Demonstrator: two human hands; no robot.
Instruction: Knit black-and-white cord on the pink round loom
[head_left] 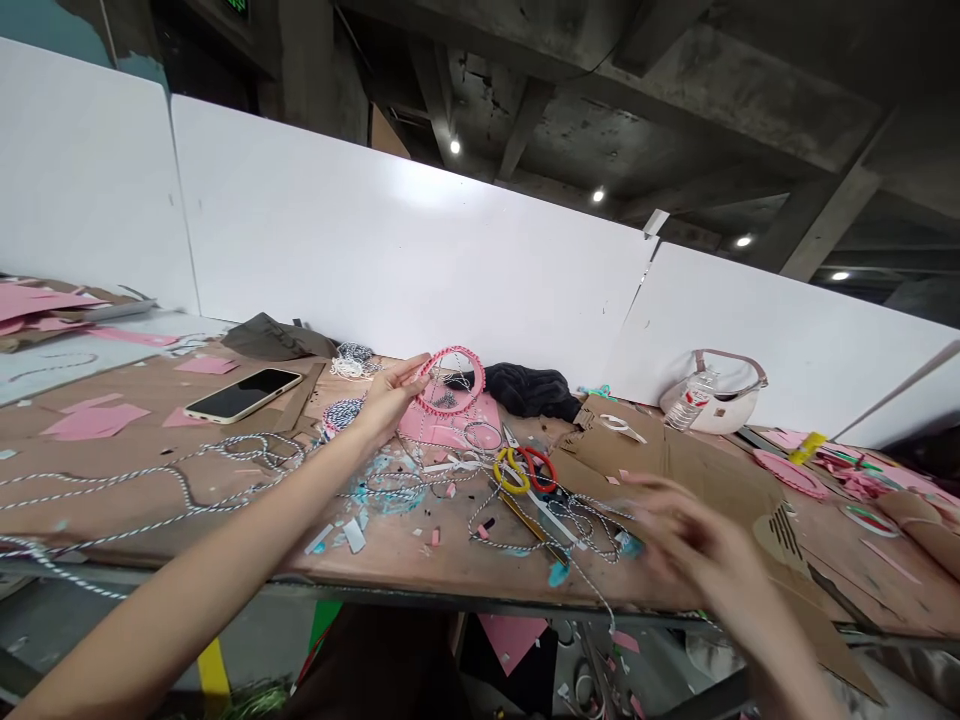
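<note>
My left hand [390,395] is stretched out over the table [225,520], fingers pinched on the near edge of a pink hoop [450,380] wrapped in pink cord. The hoop is lifted off the surface and tilted up, just in front of the white partition [375,240], above a pink sheet [442,425] lying on the table.

My right hand [690,545] hangs low near the front edge of the table, blurred. The fingers look spread and I see nothing in them, though the blur keeps me from being sure. The two hands are well apart.

Between them: scissors with a yellow and a red handle loop [525,470], lying flat, just right of the pink sheet. Black-and-white twine [187,480] trails in loose loops across the left of the table and tangles again by the scissors. Small scraps of white, pink and blue paper are scattered near the front edge.

Further off: a phone [241,394] face up to the left, a dark cloth [536,390] behind the hoop against the partition, brown cardboard [697,465] to the right, a white bag [712,400] with a water bottle [686,402] beside it.
</note>
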